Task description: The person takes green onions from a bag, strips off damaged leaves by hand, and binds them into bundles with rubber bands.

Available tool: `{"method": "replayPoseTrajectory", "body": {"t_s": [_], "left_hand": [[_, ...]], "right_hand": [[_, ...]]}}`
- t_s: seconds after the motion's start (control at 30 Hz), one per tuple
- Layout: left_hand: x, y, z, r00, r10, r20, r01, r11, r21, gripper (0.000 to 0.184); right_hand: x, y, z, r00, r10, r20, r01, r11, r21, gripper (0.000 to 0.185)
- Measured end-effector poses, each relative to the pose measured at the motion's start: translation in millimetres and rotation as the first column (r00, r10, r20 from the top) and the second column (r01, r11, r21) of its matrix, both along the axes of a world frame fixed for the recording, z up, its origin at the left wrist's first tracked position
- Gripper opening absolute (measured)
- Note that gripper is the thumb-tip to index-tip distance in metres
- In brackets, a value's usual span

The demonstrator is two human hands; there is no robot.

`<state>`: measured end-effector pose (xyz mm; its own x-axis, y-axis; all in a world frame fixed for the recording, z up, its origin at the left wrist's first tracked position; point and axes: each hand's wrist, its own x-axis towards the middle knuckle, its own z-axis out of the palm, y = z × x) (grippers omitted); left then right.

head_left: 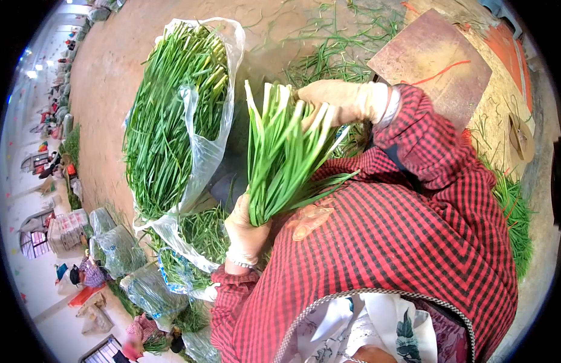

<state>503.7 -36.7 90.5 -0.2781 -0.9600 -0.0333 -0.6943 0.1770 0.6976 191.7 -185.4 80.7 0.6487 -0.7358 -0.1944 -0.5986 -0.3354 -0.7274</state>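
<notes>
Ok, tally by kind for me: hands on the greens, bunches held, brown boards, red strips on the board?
Left hand and right hand: 2
Held bunch of greens: 1
Brown board: 1
Red strip: 1
Total: 5

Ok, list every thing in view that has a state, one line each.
Bunch of green stalks, held, pale ends fanned out
Left hand, gloved, closed around the bunch's leafy part
Right hand, gloved, at the pale ends; grip partly hidden
Clear plastic bag, open, filled with greens
Loose stalks, scattered on the floor
Red string, lying across the board
</notes>
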Motion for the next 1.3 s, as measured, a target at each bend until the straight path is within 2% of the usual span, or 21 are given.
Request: {"method": "replayPoseTrajectory", "body": {"t_s": [0.1,0.17,0.27,0.3,0.37,0.5,0.57,0.67,0.7,0.73,0.77,0.8,0.87,0.97,1.03,1.07,1.1,1.13,1.17,1.27,1.3], "left_hand": [[-2,2,-3,0.989,-0.035,0.143,0.05,0.993,-0.103,0.066],[-3,1,-1,0.986,-0.031,0.165,0.041,0.998,-0.056,0.067],[1,2,-7,0.999,0.039,-0.016,-0.037,0.994,0.106,0.07],[2,1,-9,0.999,0.038,-0.017,-0.036,0.994,0.108,0.07],[6,0,-14,0.971,0.119,-0.206,-0.069,0.969,0.238,0.07],[4,-1,-7,0.874,0.246,-0.418,-0.021,0.88,0.474,0.071],[-2,-4,2,0.829,0.282,-0.484,-0.007,0.869,0.494,0.071],[1,-9,0,0.961,0.118,-0.25,-0.046,0.959,0.278,0.064],[2,-11,1,0.961,0.118,-0.251,-0.046,0.96,0.277,0.064],[2,-13,3,0.986,0.033,-0.161,-0.013,0.992,0.124,0.064],[-1,-15,7,0.998,-0.037,-0.058,0.035,0.999,-0.028,0.063],[-4,-18,14,0.995,-0.072,0.063,0.078,0.992,-0.102,0.064],[0,-16,18,0.985,-0.104,0.137,0.124,0.981,-0.146,0.064],[14,-8,18,0.963,-0.143,0.227,0.185,0.967,-0.176,0.065],[24,0,12,0.954,-0.146,0.261,0.177,0.979,-0.099,0.065],[24,1,11,0.939,-0.152,0.309,0.197,0.973,-0.12,0.065],[22,1,10,0.94,-0.153,0.306,0.196,0.974,-0.116,0.065],[20,0,9,0.938,-0.175,0.299,0.222,0.966,-0.13,0.064],[19,-2,9,0.936,-0.197,0.293,0.247,0.958,-0.145,0.063],[16,-2,12,0.923,-0.218,0.318,0.274,0.951,-0.144,0.061],[15,-3,13,0.916,-0.23,0.329,0.29,0.945,-0.147,0.06]], "right_hand": [[23,17,-15,0.891,-0.342,0.298,0.285,0.933,0.219,0.053],[22,26,-4,0.911,-0.362,0.196,0.326,0.926,0.191,0.037],[18,26,-19,0.913,-0.344,0.218,0.338,0.939,0.065,0.033],[18,24,-30,0.855,-0.396,0.334,0.375,0.918,0.129,0.03],[16,21,-30,0.701,-0.488,0.52,0.41,0.872,0.267,0.026],[9,17,-21,0.688,-0.539,0.486,0.498,0.838,0.223,0.022],[8,15,-15,0.673,-0.507,0.539,0.486,0.852,0.195,0.021],[8,14,-19,0.622,-0.462,0.632,0.502,0.855,0.131,0.019],[7,13,-21,0.589,-0.445,0.675,0.527,0.845,0.098,0.018],[2,12,-18,0.704,-0.451,0.549,0.541,0.841,-0.003,0.021],[-3,8,-22,0.706,-0.449,0.548,0.54,0.842,-0.005,0.021],[-7,3,-28,0.731,-0.512,0.452,0.585,0.811,-0.027,0.023],[-22,-1,-42,0.697,-0.604,0.387,0.717,0.584,-0.38,0.032],[-87,-23,-68,0.478,-0.806,0.35,0.875,0.473,-0.106,0.038],[-108,-24,-66,0.669,-0.704,-0.239,0.687,0.708,-0.163,0.039],[-91,-1,-37,0.765,-0.617,-0.185,0.57,0.783,-0.249,0.039],[-80,2,-29,0.765,-0.616,-0.189,0.57,0.784,-0.248,0.039],[-70,2,-24,0.822,-0.566,0.065,0.568,0.822,-0.035,0.038],[-57,3,-12,0.788,-0.522,0.326,0.496,0.852,0.166,0.036],[-30,14,19,0.909,-0.238,0.343,0.206,0.97,0.126,0.029],[-24,17,20,0.883,-0.25,0.398,0.151,0.953,0.262,0.026]]}}
